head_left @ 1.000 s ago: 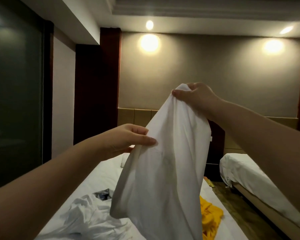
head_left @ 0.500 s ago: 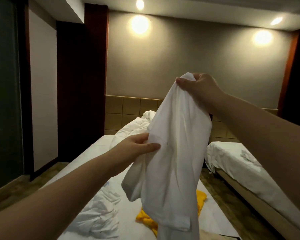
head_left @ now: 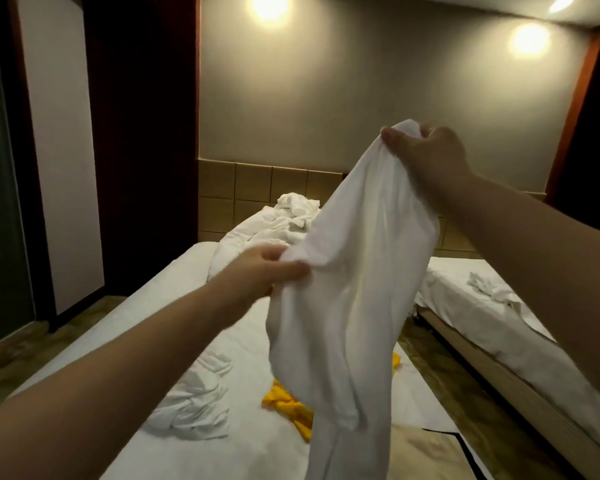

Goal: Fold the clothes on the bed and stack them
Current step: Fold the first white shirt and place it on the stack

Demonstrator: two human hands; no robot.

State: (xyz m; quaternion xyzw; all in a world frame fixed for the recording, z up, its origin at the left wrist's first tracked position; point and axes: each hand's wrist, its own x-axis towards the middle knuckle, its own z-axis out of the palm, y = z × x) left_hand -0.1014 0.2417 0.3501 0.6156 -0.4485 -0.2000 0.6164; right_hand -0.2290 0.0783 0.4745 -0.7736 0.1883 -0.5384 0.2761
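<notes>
- Head view: both hands hold a white garment (head_left: 354,289) up in the air above the bed (head_left: 174,292).
- Right hand (head_left: 426,150) is raised higher, its fingers curled over and its thumb pinching the top end of the cloth.
- Left hand (head_left: 267,268) is lower and to the left, its thumb and fingers pinching a side edge of the same garment.
- From these two grips the garment hangs in loose folds, and its lower part runs out of the bottom of the frame. Which kind of garment it is cannot be told.
- On the white sheet below lies a yellow garment (head_left: 288,403), partly hidden behind the hanging cloth.
- Left of it, near the left forearm, lies a crumpled white garment (head_left: 194,407), apart from the yellow one.
- At the far end of the bed a heap of rumpled white bedding (head_left: 284,220) lies against the tiled headboard (head_left: 253,181).
- A second bed (head_left: 499,327) stands to the right across a strip of floor, with a small white crumpled cloth (head_left: 489,289) on it.
</notes>
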